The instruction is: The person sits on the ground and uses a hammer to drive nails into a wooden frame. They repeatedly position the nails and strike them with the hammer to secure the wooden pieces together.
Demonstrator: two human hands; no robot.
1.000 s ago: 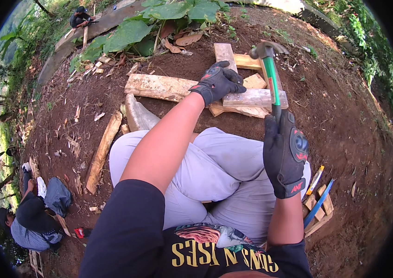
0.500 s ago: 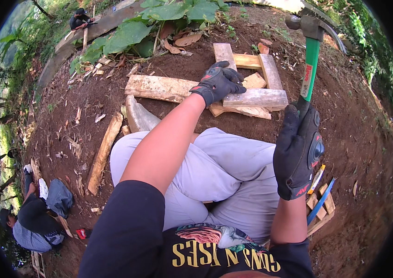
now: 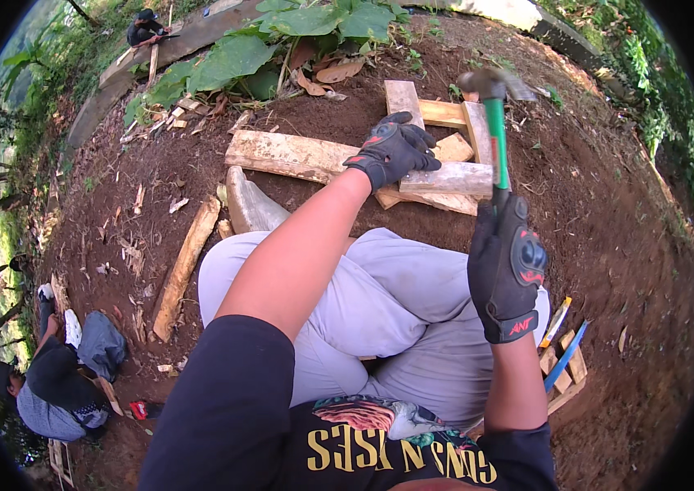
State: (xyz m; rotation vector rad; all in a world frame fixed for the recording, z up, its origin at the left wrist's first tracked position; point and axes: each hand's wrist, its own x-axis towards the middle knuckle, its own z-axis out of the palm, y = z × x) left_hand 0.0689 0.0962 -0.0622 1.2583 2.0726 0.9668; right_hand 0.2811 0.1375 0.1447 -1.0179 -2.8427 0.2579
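My right hand [image 3: 509, 274], in a black glove, is closed round the handle of a claw hammer [image 3: 496, 135] with a green shaft. The hammer stands head up, its slightly blurred steel head over the right side of a small wooden frame [image 3: 479, 135]. My left hand [image 3: 397, 152], gloved too, rests at the left end of the frame's near board [image 3: 453, 177]. Its fingers are bent together in a pinch; whatever they hold is too small to make out. Beneath the frame lies a long rough plank [image 3: 281, 155], reaching out to the left.
Bare soil surrounds my crossed legs [image 3: 363, 303]. On the right lie wood blocks [image 3: 561, 380] with a blue blade-like strip [image 3: 566, 357] and a yellow tool [image 3: 556, 321]. A log [image 3: 186, 270] lies left. Two people work farther off, one beside a dark bag [image 3: 102, 347]. Leafy plants [image 3: 232, 61] grow beyond.
The hammer and my right hand have moved left and its head has come lower, nearer the wooden frame. My left hand stays at the near board.
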